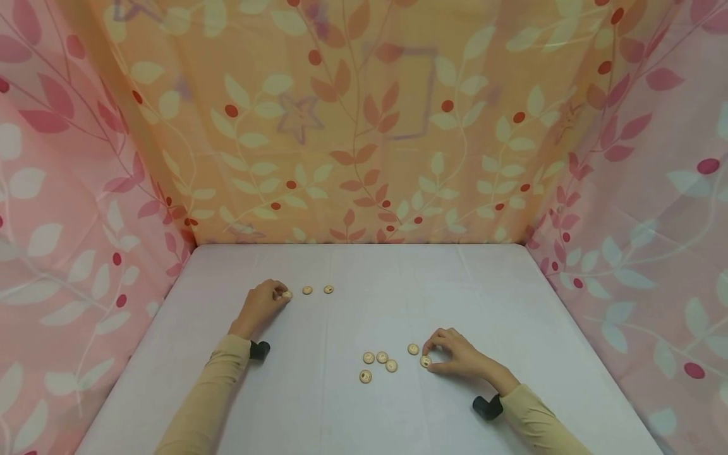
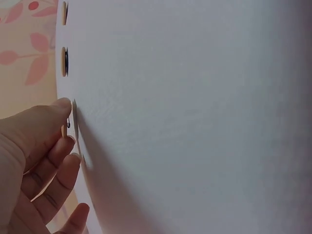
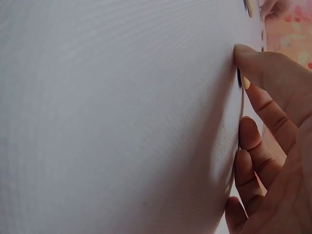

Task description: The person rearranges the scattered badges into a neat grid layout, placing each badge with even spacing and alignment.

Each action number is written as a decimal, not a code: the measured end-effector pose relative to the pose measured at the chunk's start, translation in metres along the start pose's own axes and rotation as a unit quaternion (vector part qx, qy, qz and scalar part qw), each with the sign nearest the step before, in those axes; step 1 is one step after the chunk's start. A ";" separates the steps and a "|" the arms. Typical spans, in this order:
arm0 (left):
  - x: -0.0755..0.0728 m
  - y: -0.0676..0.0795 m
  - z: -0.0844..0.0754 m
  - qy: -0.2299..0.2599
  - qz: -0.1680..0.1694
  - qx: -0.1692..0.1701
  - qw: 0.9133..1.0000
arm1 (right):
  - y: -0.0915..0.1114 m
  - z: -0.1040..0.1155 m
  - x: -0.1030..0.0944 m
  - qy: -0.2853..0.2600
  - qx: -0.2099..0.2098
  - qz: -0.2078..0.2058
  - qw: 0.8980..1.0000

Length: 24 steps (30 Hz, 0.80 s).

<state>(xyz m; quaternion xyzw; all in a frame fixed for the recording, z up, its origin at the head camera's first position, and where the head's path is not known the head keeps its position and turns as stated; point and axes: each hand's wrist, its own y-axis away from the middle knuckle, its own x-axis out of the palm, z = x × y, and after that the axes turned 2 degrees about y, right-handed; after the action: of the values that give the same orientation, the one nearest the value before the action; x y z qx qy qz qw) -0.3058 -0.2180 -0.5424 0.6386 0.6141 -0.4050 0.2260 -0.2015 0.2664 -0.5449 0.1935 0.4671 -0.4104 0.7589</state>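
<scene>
At the far left of the table, my left hand [image 1: 265, 303] pinches a small round wooden disc [image 1: 287, 295] between thumb and fingers. The left wrist view shows this disc's edge [image 2: 64, 129] close to the tabletop. To its right lie two similar discs, a nearer one [image 1: 307, 290] and a farther one [image 1: 328, 289], roughly in a row. My right hand [image 1: 459, 355] has thumb and index finger around another wooden disc [image 1: 426, 361] with a dark mark on its face; its edge [image 3: 246, 83] shows between them. Just left of that hand lies a disc [image 1: 413, 349].
Several more wooden discs, among them one with a dark mark [image 1: 366, 376], lie loosely grouped at the table's front middle. The white-covered table [image 1: 318, 411] meets an orange leaf-patterned cloth [image 1: 352, 158] at the back. Pink patterned cloths hang at both sides.
</scene>
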 end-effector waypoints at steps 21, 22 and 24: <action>-0.006 -0.004 0.003 0.007 0.001 -0.008 1.000 | -0.001 -0.001 0.001 -0.008 0.019 0.009 1.000; -0.006 -0.004 0.003 0.007 0.002 -0.009 1.000 | -0.001 -0.001 0.001 -0.009 0.020 0.009 1.000; -0.006 -0.004 0.003 0.006 0.004 -0.011 1.000 | -0.001 -0.001 0.001 -0.011 0.021 0.011 1.000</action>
<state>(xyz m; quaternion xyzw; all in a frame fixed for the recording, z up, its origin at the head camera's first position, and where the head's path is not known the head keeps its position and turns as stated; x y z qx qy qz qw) -0.3101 -0.2233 -0.5382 0.6407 0.6173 -0.3938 0.2309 -0.2023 0.2664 -0.5466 0.2102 0.4482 -0.4142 0.7637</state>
